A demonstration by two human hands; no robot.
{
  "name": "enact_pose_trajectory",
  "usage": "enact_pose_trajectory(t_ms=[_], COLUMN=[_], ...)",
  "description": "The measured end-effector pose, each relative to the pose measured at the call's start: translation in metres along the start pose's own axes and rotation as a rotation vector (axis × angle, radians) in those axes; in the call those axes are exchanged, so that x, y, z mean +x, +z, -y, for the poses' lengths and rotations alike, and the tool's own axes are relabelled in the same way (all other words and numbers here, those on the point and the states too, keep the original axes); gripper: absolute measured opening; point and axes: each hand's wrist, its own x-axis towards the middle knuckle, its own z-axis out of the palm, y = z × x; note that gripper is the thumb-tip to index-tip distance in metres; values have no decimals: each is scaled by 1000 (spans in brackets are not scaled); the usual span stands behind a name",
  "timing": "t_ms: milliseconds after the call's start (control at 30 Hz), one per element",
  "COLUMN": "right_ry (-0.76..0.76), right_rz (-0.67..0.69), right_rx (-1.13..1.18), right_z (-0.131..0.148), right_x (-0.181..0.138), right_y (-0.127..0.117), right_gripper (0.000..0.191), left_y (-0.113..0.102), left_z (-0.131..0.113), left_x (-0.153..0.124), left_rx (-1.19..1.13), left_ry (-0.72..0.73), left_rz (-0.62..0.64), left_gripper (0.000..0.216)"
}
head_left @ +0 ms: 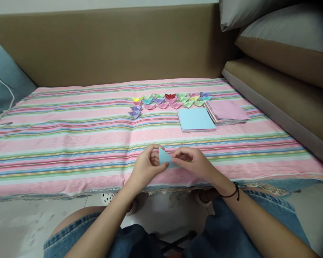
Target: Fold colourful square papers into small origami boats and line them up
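A light blue folded paper [165, 158] sits between both my hands near the front edge of a striped cloth [70, 136]. My left hand [146, 166] pinches its left side with curled fingers. My right hand [195, 163] pinches its right side; a black band circles that wrist. Farther back lies a stack of light blue square sheets [196, 119], and beside it on the right a stack of pink sheets [228, 111]. Behind them several small folded paper boats [167, 100] in many colours are lined up in rows.
The striped cloth covers a low bed or bench against a brown padded back [110, 43]. Brown and grey cushions [282, 53] are piled at the right. A grey pillow [2, 82] lies at the far left. My knees in denim shorts are below.
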Motion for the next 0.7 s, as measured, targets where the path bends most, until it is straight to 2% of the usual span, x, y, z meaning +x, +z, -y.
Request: enact_pose_trajectory(t_ms=[100, 233, 433, 567, 700], right_ry=[8, 69, 114, 72, 97], right_rz=[-84, -183, -58, -57, -29], right_rx=[47, 167, 218, 174, 231], right_z=[-4, -8, -8, -9, -10], right_x=[1, 2, 1, 1, 3], right_y=[3, 4, 4, 4, 2], right_gripper=[21, 23, 22, 21, 19], left_y=[0, -1, -3, -3, -3], left_z=[1, 2, 0, 0, 1], left_x=[1, 3, 3, 2, 2], left_rx=[-41, -153, -245, -276, -240], left_ry=[-56, -83, -47, -47, -29], left_rz=[16, -69, -242, -265, -255], left_gripper=[45, 44, 44, 45, 50])
